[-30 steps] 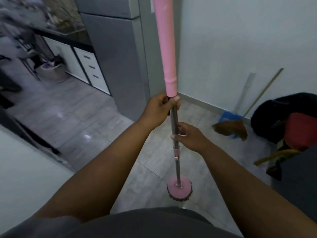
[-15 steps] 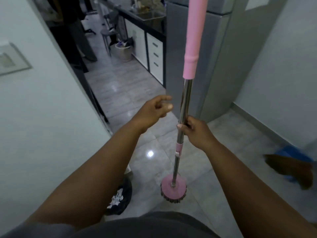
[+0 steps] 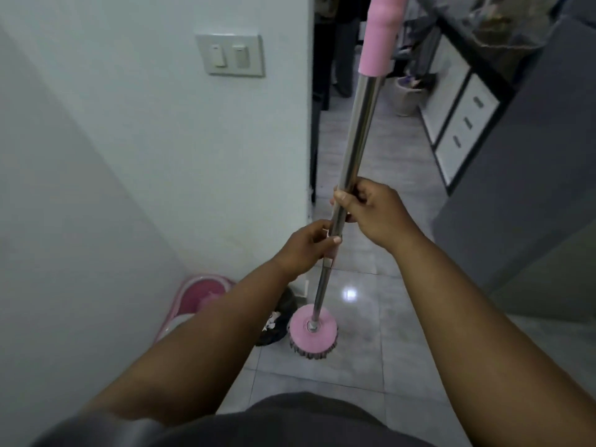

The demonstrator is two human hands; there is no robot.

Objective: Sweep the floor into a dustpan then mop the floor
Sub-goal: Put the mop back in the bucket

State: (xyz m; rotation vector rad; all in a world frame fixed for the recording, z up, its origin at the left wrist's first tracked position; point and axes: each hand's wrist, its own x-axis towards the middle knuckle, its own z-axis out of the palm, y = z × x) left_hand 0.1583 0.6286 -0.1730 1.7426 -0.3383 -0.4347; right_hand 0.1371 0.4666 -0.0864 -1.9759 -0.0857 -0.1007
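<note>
At the far left a white wall (image 3: 96,156) comes close and meets a second wall that carries a switch plate (image 3: 233,55). In the corner under them a pink bucket (image 3: 200,298) stands on the floor (image 3: 371,359), partly hidden by the left forearm. Just beside it lies a dark bundle (image 3: 279,321), touching or almost touching the mop head (image 3: 312,330).

The left hand (image 3: 306,248) grips the pole (image 3: 358,133) of the mop low, its fingers (image 3: 319,229) curled round the steel. The mop head rests on the tiles close to the wall's outer edge. The right hand (image 3: 379,214) grips the pole just above the left one, its fingers (image 3: 343,198) also wrapped round it. The pole leans up to the right.

Right of the wall edge the floor opens into a narrow passage. A grey fridge (image 3: 532,188) closes the right side, with white drawers (image 3: 461,124) and a basket (image 3: 408,95) further back.
</note>
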